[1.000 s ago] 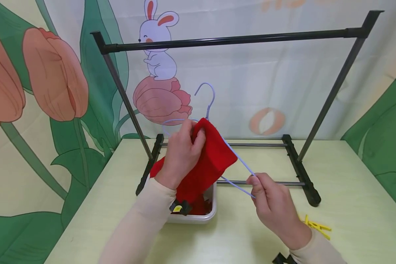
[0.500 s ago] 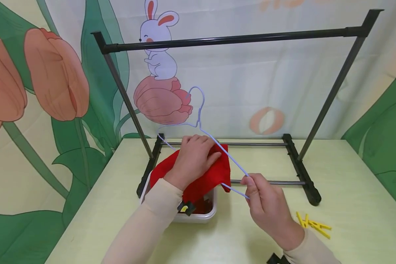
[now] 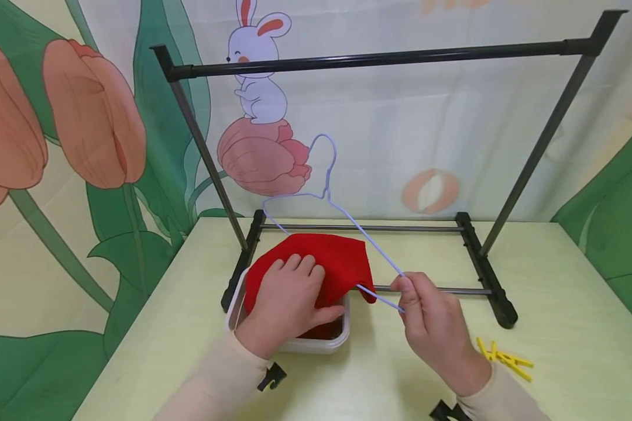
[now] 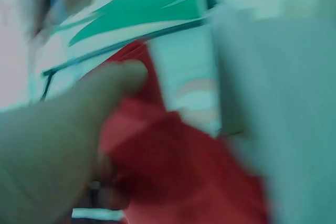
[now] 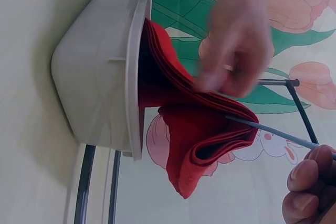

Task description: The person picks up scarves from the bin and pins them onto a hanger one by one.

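Observation:
A blue wire hanger stands tilted, hook up, its lower right corner pinched by my right hand. A red cloth drapes over the hanger's bottom wire, one side hanging down into a white plastic bin. On the near face of that cloth lies my left hand, fingers loosely bent and thumb spread away. In the right wrist view the folded cloth wraps the wire, and the blurred left hand is beside it. The left wrist view is blurred; the thumb overlaps the cloth.
A black rack spans the back of the table, its feet behind the bin and the hanger. Yellow clothespins lie near my right wrist. More dark red fabric shows inside the bin. A printed curtain hangs behind.
My left hand has brought the cloth down over the hanger's bottom wire, released its pinch and slid down toward me. The right hand keeps its hold; the hanger has shifted only slightly.

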Tool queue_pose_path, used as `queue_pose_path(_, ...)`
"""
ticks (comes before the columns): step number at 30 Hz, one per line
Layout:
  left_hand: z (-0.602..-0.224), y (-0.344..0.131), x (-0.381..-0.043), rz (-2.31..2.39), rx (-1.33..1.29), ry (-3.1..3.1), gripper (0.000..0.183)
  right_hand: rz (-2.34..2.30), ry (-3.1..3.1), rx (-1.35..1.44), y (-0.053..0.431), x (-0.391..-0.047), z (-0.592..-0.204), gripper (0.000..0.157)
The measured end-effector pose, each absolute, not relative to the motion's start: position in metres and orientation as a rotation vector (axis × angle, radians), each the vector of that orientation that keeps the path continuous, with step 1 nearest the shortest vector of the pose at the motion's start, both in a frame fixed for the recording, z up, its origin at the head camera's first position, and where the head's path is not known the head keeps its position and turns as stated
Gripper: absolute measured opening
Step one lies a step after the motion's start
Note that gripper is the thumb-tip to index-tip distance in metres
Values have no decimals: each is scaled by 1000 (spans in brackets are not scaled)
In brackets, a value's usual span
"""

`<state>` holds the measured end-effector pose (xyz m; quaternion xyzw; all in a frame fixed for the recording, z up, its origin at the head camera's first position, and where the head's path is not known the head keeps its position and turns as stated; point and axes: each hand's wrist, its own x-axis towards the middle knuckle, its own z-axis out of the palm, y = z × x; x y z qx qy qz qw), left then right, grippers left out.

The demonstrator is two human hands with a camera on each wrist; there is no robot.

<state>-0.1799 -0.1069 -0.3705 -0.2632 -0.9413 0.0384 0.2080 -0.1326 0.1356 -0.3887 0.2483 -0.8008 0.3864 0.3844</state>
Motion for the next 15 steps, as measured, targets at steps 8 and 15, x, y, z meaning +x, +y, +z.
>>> queue_pose_path(8,-385,-107,-175,197,-572,-2435,47,1002,-2022,641,135,-133,-387,14)
queue_pose_path(15,-350,-116,-182,-80,-536,-2384,33,969,-1991,650,135,-136,-391,11)
